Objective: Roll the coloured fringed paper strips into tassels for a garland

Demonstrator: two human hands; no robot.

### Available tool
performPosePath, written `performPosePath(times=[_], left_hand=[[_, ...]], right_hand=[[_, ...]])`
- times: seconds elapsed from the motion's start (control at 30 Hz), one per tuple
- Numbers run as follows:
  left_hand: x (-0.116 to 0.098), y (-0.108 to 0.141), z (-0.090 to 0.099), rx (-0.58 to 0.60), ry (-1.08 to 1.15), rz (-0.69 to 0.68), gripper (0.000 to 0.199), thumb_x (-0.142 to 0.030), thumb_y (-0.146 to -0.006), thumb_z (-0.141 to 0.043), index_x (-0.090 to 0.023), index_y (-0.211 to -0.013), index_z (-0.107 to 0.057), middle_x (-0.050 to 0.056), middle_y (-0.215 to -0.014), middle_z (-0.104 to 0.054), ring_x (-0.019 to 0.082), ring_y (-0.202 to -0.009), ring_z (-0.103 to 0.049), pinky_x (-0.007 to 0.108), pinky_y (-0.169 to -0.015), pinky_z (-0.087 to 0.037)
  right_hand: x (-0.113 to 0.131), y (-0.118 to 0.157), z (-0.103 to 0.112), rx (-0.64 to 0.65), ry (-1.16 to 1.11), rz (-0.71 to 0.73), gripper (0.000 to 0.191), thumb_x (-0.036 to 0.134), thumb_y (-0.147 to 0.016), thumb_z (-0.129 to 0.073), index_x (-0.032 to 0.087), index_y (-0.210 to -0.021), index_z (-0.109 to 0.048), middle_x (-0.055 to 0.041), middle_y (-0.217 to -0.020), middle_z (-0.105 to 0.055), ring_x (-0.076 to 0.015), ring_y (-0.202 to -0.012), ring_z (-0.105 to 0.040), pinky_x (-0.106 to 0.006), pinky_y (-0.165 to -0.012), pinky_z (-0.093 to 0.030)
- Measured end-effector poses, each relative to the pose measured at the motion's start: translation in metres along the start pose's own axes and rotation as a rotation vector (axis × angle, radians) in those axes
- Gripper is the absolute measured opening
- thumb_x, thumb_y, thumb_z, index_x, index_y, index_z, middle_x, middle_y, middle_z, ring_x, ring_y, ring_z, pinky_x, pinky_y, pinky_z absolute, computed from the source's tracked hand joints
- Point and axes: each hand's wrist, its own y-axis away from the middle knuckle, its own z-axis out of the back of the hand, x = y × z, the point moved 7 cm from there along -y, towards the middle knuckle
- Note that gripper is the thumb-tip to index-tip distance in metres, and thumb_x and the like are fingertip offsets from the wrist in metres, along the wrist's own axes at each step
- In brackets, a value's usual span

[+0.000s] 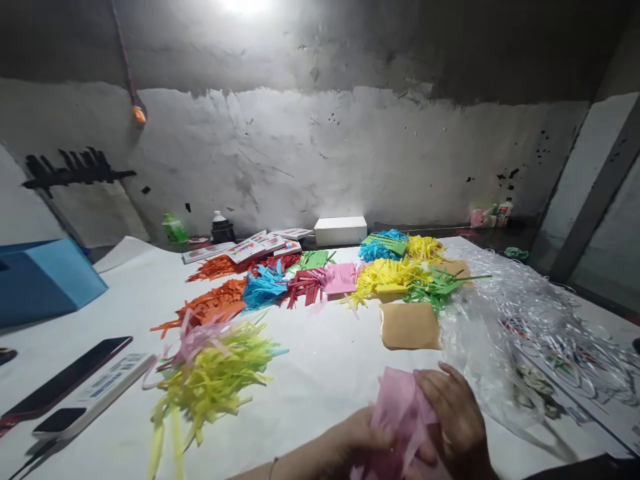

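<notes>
Near the front edge of the table, both my hands are closed on a piece of thin pink tissue paper (399,400). My left hand (363,437) grips its lower left side, and the fingertips are partly hidden by the paper. On the other side, my right hand (453,417) wraps its fingers over the right edge. Just beyond the paper lies a flat brown packet (410,326). Left of my hands rests a loose heap of yellow-green paper strips (215,373), with pink strips (203,343) on top of it.
Fringed paper bundles in orange (213,305), blue (265,287), pink (341,278) and yellow (393,275) line the table's middle. Clear plastic with white string (530,313) covers the right. A phone (70,380), power bank (95,393) and blue box (47,283) are at left; a white box (341,231) stands behind.
</notes>
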Motion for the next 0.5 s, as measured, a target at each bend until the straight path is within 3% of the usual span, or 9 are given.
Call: performPosePath(times=[0.13,0.23,0.33,0.43,0.5], left_hand=[[0.005,-0.001,-0.007,0.068,0.169,0.062,0.038,-0.029,-0.058,-0.087,-0.013,-0.088,-0.07,0.001,-0.066,-0.064,0.008,-0.046,-0.052,0.018,-0.044,-0.038],[-0.003,0.007,0.01,0.081,0.257,0.069,0.042,-0.025,-0.064,-0.082,-0.014,-0.101,-0.065,-0.002,-0.062,-0.063,0.007,-0.039,-0.05,0.017,-0.039,-0.037],[-0.006,0.032,0.054,-0.063,0.112,0.091,0.045,-0.026,-0.069,-0.075,-0.014,-0.11,-0.06,-0.002,-0.062,-0.063,0.006,-0.036,-0.046,0.016,-0.036,-0.033],[0.0,0.075,0.113,-0.33,-0.204,0.198,0.04,-0.025,-0.078,-0.067,-0.017,-0.115,-0.056,-0.004,-0.063,-0.062,0.005,-0.038,-0.041,0.015,-0.038,-0.03],[-0.006,0.103,0.141,-0.508,-0.535,0.127,0.041,-0.03,-0.084,-0.064,-0.02,-0.122,-0.055,0.0,-0.075,-0.067,0.012,-0.054,-0.057,0.021,-0.049,-0.045]], right_hand=[[-0.04,-0.013,0.039,0.0,0.219,-0.013,0.044,0.03,-0.103,-0.034,0.013,-0.138,-0.055,-0.0161,-0.107,-0.073,-0.0273,-0.101,-0.071,-0.055,-0.109,-0.043],[-0.035,-0.015,0.056,0.098,0.322,0.17,0.04,0.021,-0.1,-0.041,0.011,-0.135,-0.059,-0.0152,-0.12,-0.071,-0.0253,-0.12,-0.065,-0.049,-0.121,-0.029],[0.007,-0.001,0.036,0.204,0.201,0.35,0.041,0.004,-0.096,-0.035,0.008,-0.119,-0.068,-0.0142,-0.122,-0.072,-0.0239,-0.129,-0.059,-0.044,-0.122,-0.029],[0.046,0.022,-0.012,0.326,0.013,0.26,0.042,-0.003,-0.09,-0.036,0.008,-0.113,-0.07,-0.0139,-0.116,-0.074,-0.023,-0.122,-0.064,-0.041,-0.113,-0.044],[0.064,0.038,-0.037,0.344,-0.107,0.167,0.041,-0.001,-0.089,-0.039,0.011,-0.113,-0.07,-0.01,-0.111,-0.077,-0.0191,-0.115,-0.068,-0.036,-0.109,-0.049]])
